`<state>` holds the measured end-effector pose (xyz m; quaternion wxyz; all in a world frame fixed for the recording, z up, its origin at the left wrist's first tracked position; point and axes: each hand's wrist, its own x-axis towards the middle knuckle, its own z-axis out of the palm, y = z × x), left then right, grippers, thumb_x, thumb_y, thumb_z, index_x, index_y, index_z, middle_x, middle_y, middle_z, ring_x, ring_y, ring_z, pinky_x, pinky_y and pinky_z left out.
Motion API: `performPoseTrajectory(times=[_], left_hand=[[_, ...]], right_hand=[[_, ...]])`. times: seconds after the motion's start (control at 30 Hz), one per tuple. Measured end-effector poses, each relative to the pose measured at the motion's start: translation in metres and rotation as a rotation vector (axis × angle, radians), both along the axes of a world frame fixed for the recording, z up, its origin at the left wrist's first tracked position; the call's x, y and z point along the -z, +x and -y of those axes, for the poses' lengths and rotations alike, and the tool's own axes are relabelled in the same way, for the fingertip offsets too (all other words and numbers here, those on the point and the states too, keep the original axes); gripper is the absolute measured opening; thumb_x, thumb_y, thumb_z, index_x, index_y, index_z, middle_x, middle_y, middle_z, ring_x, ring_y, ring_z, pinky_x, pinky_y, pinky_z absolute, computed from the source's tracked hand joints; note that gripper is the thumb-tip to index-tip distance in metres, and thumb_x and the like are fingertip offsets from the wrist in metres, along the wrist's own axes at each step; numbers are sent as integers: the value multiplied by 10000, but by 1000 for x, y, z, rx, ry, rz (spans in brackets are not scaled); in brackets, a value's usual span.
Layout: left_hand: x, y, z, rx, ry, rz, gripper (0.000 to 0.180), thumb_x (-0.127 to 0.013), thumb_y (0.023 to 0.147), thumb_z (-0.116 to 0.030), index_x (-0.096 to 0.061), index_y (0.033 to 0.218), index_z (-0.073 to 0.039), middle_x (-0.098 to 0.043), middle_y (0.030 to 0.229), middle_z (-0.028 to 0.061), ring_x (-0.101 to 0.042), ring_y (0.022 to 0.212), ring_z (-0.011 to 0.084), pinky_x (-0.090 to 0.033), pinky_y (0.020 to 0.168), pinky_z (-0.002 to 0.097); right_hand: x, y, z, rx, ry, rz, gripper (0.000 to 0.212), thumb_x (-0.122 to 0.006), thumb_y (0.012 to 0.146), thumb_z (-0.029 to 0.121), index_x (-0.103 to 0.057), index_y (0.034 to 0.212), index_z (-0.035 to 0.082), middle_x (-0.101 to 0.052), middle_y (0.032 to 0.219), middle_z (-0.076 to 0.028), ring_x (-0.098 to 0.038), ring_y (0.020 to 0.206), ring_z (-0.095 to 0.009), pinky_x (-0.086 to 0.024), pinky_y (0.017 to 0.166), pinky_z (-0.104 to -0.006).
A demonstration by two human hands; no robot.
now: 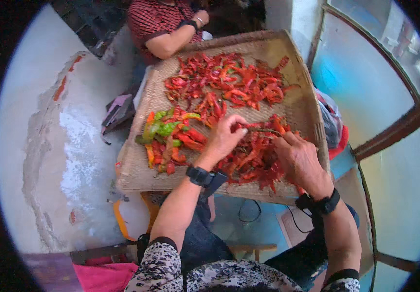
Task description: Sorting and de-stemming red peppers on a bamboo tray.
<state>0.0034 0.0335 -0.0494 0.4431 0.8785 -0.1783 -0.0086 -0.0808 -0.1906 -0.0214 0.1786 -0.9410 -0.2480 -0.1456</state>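
The head view looks down on a large woven tray (302,109) filling the centre of the frame and covered with chillies. Both of the person's forearms rise from the lower edge, each wrist wearing a dark band. The left hand (225,138), just left of centre, has its fingers curled narrow around one red chilli (261,129), pinching its end; the right hand (301,160), just right of centre, reaches its fingers to the same chilli's other end, so the pod lies between the two hands, right above a heap of red chillies (249,163). A wider spread of red chillies (229,80) lies in the upper centre of the tray, and a smaller pile of green and orange chillies (163,129) sits at centre left, well apart from the hands. At the top of the frame another person in a red patterned top (154,19) rests a forearm at the tray's far edge. The step in hand appears to be working on a single pod, perhaps pulling its stem or sorting it. The next move would likely call for a firm pinch on both ends and a place on the tray to set the pod down.
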Motion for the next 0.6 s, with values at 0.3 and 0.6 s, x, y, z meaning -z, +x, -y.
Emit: performPoseTrajectory(times=[0.3,0.6], left_hand=[[-24,-18,23,83,-113,151,172,-657,829,-90,-608,987,-40,-651,924,80,-623,835,204,-486,739,307],[-22,-38,37,194,-37,198,356,-704,773,11,-615,1109,-68,-646,1053,67,-641,920,169,-520,800,293]], right_hand=[[0,9,4,65,526,-2,462,-628,865,120,-463,1287,30,-601,1063,-207,-611,943,-378,-515,752,-407],[0,13,13,12,505,-131,194,-671,784,78,-609,958,18,-609,877,-181,-600,835,-381,-484,724,-435]])
